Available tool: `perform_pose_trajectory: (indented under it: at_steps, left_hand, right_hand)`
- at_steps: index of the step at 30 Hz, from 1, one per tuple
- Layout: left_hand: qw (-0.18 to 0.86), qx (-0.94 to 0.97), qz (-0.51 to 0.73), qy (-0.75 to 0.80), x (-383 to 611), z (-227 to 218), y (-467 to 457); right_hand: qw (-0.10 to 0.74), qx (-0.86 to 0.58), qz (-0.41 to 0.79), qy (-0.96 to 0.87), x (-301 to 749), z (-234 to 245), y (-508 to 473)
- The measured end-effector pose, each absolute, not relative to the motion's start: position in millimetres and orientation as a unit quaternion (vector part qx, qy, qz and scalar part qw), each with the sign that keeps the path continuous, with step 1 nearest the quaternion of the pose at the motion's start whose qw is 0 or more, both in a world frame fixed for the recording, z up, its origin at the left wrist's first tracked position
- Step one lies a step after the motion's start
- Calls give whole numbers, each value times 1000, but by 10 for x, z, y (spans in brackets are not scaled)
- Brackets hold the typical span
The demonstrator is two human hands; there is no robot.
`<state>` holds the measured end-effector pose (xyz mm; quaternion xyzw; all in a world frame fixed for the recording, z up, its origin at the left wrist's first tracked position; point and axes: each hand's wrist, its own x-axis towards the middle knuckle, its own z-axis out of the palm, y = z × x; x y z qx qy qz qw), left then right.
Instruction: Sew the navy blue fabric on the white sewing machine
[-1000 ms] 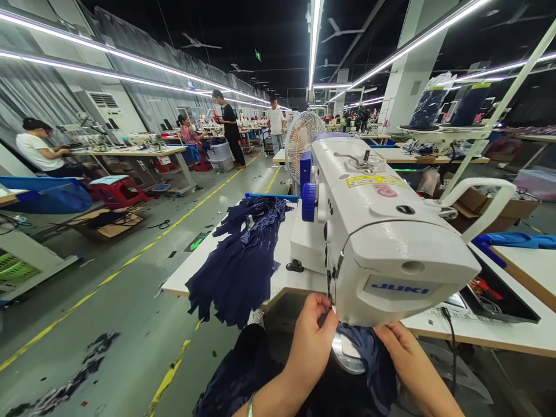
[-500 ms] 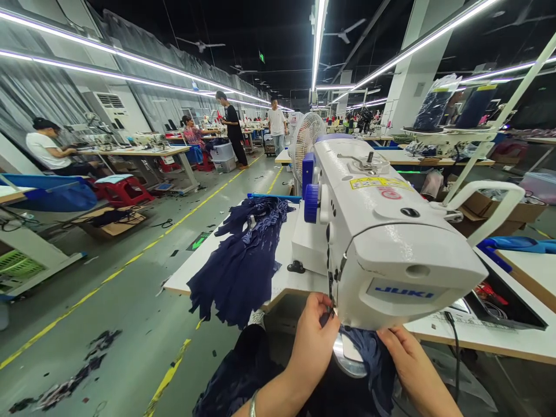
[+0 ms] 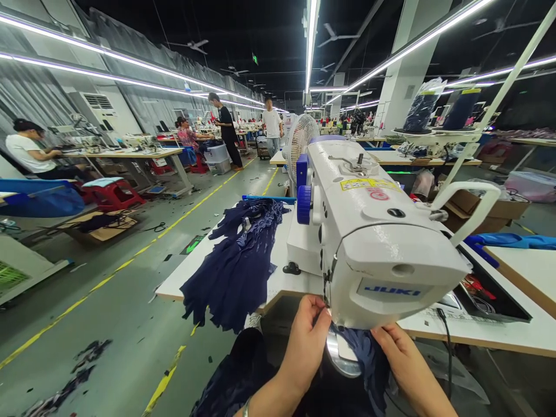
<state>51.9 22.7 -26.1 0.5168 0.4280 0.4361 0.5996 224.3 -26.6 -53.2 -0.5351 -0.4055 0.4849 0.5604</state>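
A white Juki sewing machine (image 3: 373, 231) stands on a white table (image 3: 278, 278) right before me. Under its head lies a piece of navy fabric (image 3: 362, 353) on a round metal plate (image 3: 341, 356). My left hand (image 3: 306, 341) is raised to the left of the machine head, fingers curled and pinched at the needle area, on the fabric's edge. My right hand (image 3: 402, 359) rests on the fabric to the right, fingers pressed onto it. A pile of navy fabric pieces (image 3: 237, 260) hangs over the table's left edge.
An electric fan (image 3: 299, 145) stands behind the machine. Workers sit and stand at tables (image 3: 130, 153) along the left aisle with yellow floor lines. Fabric scraps (image 3: 73, 370) lie on the floor. A red stool (image 3: 110, 194) and cardboard boxes (image 3: 473, 205) stand nearby.
The view has shifted slightly; both hands stay at the fabric under the machine head, with the left fingers moving a little at the needle area.
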Motion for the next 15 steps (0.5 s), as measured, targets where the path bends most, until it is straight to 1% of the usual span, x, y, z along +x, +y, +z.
perform_pose_trajectory:
  at_steps: [4, 8, 12, 15]
  left_hand:
    - [601, 512, 445, 422, 533, -276, 225]
    - [612, 499, 446, 421, 529, -229, 205]
    - [633, 484, 449, 405, 522, -163, 192]
    - [638, 476, 451, 403, 495, -184, 212]
  right_hand:
    - [560, -549, 471, -403, 2236, -513, -273]
    - [545, -547, 482, -413, 2244, -526, -274]
    - [564, -559, 478, -375, 2230, -568, -274]
    - [550, -555, 469, -412, 2224, -612, -259]
